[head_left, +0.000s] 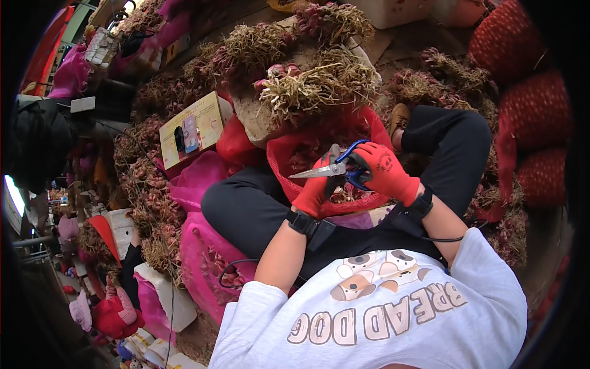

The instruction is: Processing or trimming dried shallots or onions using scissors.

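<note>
My right hand [388, 173], in a red glove with dark fingers, is closed around the blue handles of a pair of scissors [314, 171]. The blades point left and look slightly parted, crossing in front of my left hand [314, 189]. That hand wears a matching glove; its fingers curl behind the blades, and whatever they hold is hidden. Both hands are above a red mesh sack [278, 161] spread between my legs, with reddish bulbs and scraps inside. Just beyond the sack, a bunch of purple-red bulbs with dry stalks [316, 89] lies on a pale block [255, 117].
More dried bulb bunches [150, 203] are heaped at left. A phone [190, 133] rests on a yellow box [212, 117]. Pink mesh bags [206, 258] lie beside my left leg, and full red mesh sacks [533, 111] are stacked at right. Another person in red [114, 313] is at lower left.
</note>
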A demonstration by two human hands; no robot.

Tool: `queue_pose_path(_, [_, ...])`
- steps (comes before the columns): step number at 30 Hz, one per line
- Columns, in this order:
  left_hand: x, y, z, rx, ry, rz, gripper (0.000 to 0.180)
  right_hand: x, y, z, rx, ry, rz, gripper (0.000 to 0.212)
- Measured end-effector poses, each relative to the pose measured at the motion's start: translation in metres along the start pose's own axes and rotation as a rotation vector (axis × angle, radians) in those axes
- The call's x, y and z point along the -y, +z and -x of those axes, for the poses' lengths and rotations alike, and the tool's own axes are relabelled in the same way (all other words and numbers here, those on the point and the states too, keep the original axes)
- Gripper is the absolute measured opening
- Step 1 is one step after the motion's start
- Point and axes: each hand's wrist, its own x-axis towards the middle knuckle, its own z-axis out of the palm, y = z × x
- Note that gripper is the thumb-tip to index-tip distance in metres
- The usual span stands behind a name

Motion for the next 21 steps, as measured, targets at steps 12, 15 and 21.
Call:
queue_pose_path(12, [0.007,0.008,0.005,-0.059,0.218,-0.283,0.037,0.002,0.022,0.001,0.051,0.335,-0.075,0.026])
queue_pose_path(15, [0.018,-0.002,-0.005,-0.126,0.526,-0.76,0.033,-0.006,0.026,0.004,-0.005,0.565,-0.222,0.027])
queue_pose_path(21, [0.012,0.01,-0.003,-0.09,0.251,-0.186,0.033,-0.022,0.013,0.009,-0.122,0.811,-1.161,0.016])
